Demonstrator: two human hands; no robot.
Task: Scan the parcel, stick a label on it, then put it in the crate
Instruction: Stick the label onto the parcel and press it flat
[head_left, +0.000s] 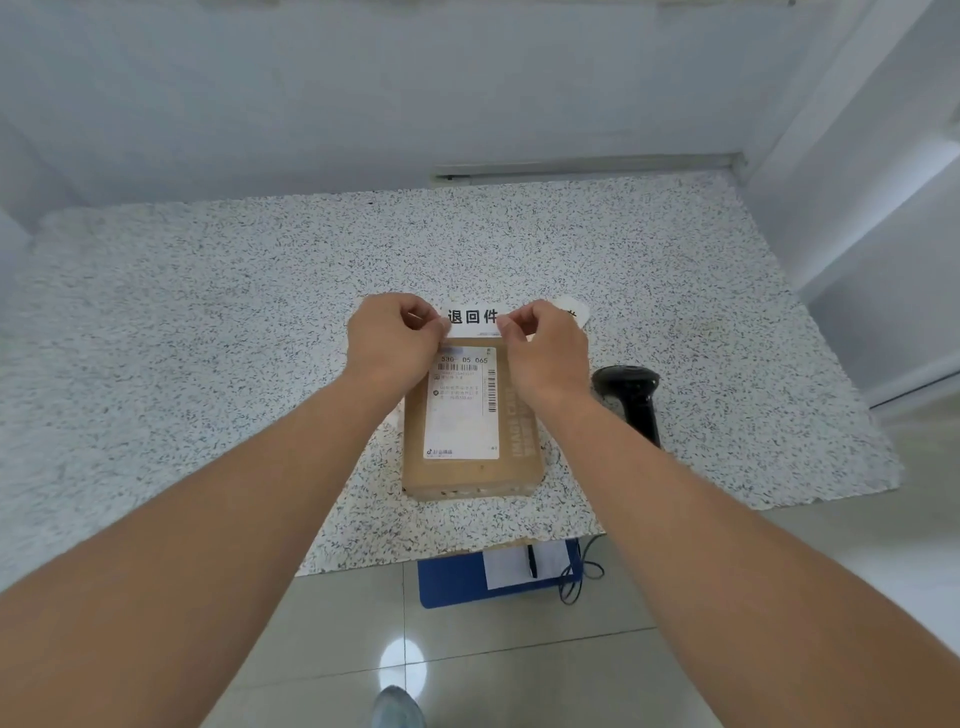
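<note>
A brown cardboard parcel lies flat on the speckled table, with a white shipping slip on its top. Above its far end I hold a white label with bold black characters. My left hand pinches the label's left end. My right hand pinches its right end, where more label strip curls off to the right. A black barcode scanner lies on the table just right of the parcel. The blue crate stands on the floor below the table's front edge, partly hidden by it.
White walls close in the table at the back and right. A paper sheet and a dark cable lie in and beside the crate. Pale tiled floor runs below, and a shoe tip shows at the bottom edge.
</note>
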